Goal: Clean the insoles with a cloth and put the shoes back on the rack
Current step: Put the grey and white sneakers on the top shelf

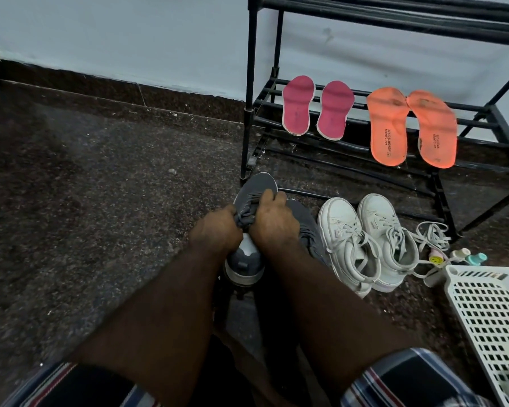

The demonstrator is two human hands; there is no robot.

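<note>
A grey sneaker (254, 190) stands on the floor just in front of the black shoe rack (441, 174). My left hand (216, 232) grips its laces and collar from the left. My right hand (274, 217) holds its tongue and upper from the right, fingers curled over the laces. The second grey sneaker (306, 224) sits beside it, half hidden by my right arm. Two white sneakers (368, 239) stand to the right. On the rack's lower shelf lie two pink insoles (316, 108) and two orange insoles (412, 127). No cloth is visible.
A white perforated plastic basket (491, 312) sits at the right front. Loose white laces (432, 235) and small pastel items (459, 257) lie between the basket and the rack. Dark speckled stone floor stretches to the left, with a pale wall behind.
</note>
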